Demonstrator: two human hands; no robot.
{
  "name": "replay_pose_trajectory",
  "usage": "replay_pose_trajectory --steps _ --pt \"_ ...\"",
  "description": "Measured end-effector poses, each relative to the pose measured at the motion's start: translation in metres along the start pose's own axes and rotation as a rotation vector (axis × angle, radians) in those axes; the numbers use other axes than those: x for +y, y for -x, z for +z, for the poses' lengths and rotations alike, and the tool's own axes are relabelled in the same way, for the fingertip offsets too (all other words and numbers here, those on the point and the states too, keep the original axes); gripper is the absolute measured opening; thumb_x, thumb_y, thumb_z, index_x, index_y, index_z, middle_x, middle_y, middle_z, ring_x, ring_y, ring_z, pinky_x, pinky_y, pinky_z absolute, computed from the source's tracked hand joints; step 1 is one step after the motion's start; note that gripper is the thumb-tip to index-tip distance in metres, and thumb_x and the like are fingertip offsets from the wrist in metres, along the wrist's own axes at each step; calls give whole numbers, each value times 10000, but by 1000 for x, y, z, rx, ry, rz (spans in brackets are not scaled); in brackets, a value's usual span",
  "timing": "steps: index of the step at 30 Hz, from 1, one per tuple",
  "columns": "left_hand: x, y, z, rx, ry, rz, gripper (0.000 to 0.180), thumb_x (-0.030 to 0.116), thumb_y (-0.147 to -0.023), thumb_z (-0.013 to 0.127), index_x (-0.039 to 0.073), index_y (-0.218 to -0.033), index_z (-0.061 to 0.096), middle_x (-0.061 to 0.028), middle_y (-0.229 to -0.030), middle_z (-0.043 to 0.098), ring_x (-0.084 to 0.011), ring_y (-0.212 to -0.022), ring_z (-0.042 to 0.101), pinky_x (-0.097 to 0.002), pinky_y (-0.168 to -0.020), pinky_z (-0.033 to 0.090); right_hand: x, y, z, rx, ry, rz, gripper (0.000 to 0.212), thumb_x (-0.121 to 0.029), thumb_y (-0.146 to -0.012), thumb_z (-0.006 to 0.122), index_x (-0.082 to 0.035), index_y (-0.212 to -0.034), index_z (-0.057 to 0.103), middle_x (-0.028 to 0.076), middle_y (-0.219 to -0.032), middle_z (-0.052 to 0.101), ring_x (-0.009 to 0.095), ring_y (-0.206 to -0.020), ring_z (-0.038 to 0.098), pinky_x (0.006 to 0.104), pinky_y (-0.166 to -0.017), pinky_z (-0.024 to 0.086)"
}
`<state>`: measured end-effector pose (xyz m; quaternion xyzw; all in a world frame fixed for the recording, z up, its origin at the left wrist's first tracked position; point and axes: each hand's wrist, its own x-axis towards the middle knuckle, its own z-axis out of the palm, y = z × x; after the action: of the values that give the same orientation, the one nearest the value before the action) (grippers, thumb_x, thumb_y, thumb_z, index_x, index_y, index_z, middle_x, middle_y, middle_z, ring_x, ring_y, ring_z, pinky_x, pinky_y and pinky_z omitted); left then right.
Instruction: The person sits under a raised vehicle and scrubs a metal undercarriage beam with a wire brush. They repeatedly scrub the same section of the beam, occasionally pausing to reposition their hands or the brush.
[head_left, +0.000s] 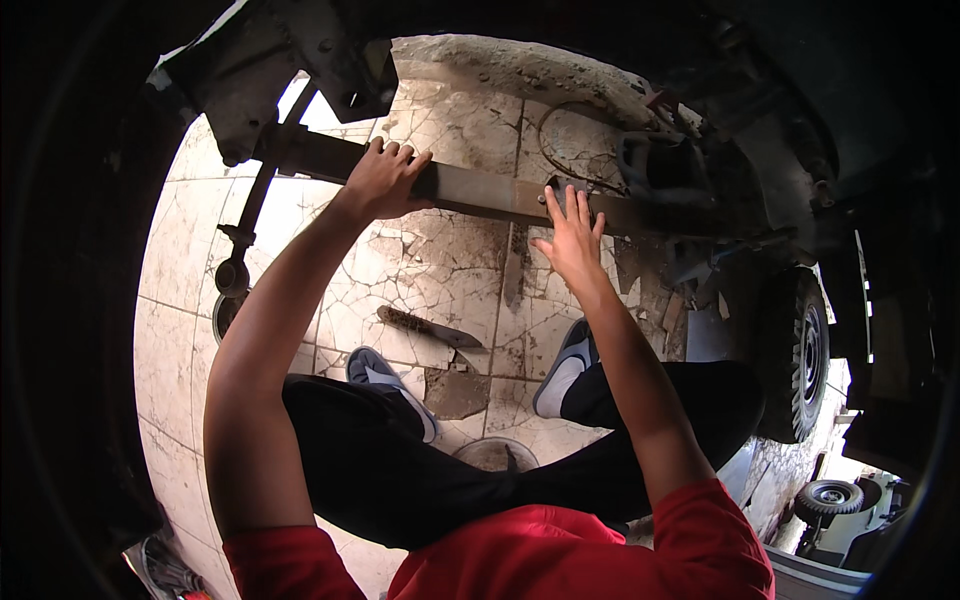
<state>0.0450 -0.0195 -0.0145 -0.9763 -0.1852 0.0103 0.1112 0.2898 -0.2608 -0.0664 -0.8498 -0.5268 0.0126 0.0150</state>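
A long metal beam [478, 190] spans the underside of a vehicle ahead of me, left to right. My left hand [388, 182] is closed over its left part, fingers curled across the far edge and thumb on the near side. Farther right, my right hand [573, 238] rests with spread fingers against the beam beside a small dark bracket [562, 186]. It grips nothing. Left of my left hand, a dark rod [258, 195] with a round eye at its lower end hangs near the beam's end.
On the cracked tile floor [350, 270] lies a brush [405, 320] with a flat handle, ahead of my feet. A round pan [497, 454] sits between my legs. A tyre [803, 360] stands at right. A thin cable [543, 140] loops beyond the beam.
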Motion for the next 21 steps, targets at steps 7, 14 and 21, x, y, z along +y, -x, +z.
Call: replay_pose_trajectory --steps 7,14,21 --pt "-1 3 5 -5 -13 -2 892 716 -862 625 107 -1493 460 -139 -1272 623 -278 -1234 567 -487 -1098 352 -4 4 1 -11 -27 1 979 -419 -852 797 -254 -1633 229 170 -1670 223 361 -1547 189 695 -1161 208" --pt "0 -3 0 -7 -4 -3 896 722 -867 614 107 -1498 451 -139 -1277 622 -283 -1227 573 -493 -1102 351 3 -3 -2 14 -13 -17 969 -418 -851 793 -257 -1630 241 172 -1668 228 362 -1544 199 685 -1163 215" --pt "-3 4 8 81 -29 -4 858 684 -861 653 107 -1471 478 -128 -1194 631 -281 -1179 592 -467 -1089 373 -5 12 -5 -4 8 -12 960 -423 -865 776 -250 -1633 226 179 -1666 226 363 -1537 213 670 -1172 219"
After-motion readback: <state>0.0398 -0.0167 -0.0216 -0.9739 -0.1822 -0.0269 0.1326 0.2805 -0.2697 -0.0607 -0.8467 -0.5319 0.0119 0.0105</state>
